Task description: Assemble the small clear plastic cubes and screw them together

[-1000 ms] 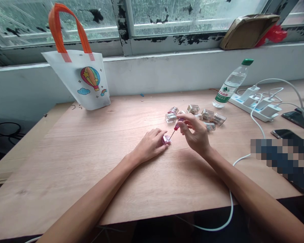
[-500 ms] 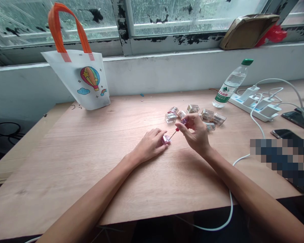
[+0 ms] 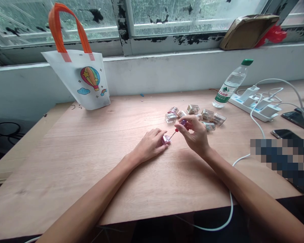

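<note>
Small screwdriver at work mid-tabletop

The left hand point(image 3: 149, 145) pins a small pink block point(image 3: 165, 139) flat on the tabletop point(image 3: 91, 162); the right hand point(image 3: 196, 136) pinches a screwdriver point(image 3: 176, 130), tip on the block. Clear blocks point(image 3: 200, 116) crowd just behind; bare wood lies open leftward and toward the near edge.

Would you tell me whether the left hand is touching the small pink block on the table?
Touching: the head view shows the left hand with its fingertips pressed against the small pink block, no gap visible.
</note>
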{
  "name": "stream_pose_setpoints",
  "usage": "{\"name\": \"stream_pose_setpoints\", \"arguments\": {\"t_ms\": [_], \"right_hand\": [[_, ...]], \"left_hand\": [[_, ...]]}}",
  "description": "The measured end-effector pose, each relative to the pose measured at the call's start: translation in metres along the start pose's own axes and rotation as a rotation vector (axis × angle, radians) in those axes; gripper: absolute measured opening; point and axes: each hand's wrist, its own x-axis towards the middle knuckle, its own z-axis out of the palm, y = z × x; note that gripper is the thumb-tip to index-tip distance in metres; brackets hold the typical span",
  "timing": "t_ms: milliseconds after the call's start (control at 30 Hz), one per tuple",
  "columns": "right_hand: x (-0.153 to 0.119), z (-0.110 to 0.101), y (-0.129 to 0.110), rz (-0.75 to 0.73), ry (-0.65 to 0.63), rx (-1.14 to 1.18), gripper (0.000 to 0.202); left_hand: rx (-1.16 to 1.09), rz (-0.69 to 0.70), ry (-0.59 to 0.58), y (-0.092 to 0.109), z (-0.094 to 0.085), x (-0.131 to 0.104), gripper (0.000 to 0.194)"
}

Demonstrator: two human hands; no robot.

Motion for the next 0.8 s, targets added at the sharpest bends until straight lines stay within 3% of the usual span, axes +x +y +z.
{"name": "stream_pose_setpoints", "arguments": {"t_ms": [100,233,367,467,800], "right_hand": [[0.0000,-0.0007,0.0012,0.002,-0.001,0.007,0.025],[0.0010,-0.0042,0.0000,-0.048,-0.026,-0.046,0.017],[0.0016,-0.0074,-0.0049,-0.065,-0.080,-0.079,0.033],[0.0020,-0.0074,-0.0074,-0.092,-0.112,-0.101,0.033],[0.0020,-0.0022,0.0018,-0.066,-0.051,-0.086,0.035]], "left_hand": [[0.002,0.002,0.001,-0.0003,-0.0003,-0.0005,0.041],[0.008,-0.001,-0.002,-0.0005,-0.0004,-0.0007,0.043],[0.010,0.001,0.004,-0.0016,0.0013,-0.0004,0.044],[0.018,0.005,0.008,-0.0025,0.0026,-0.0005,0.043],[0.014,-0.009,-0.008,-0.0003,0.0017,-0.0004,0.048]]}}
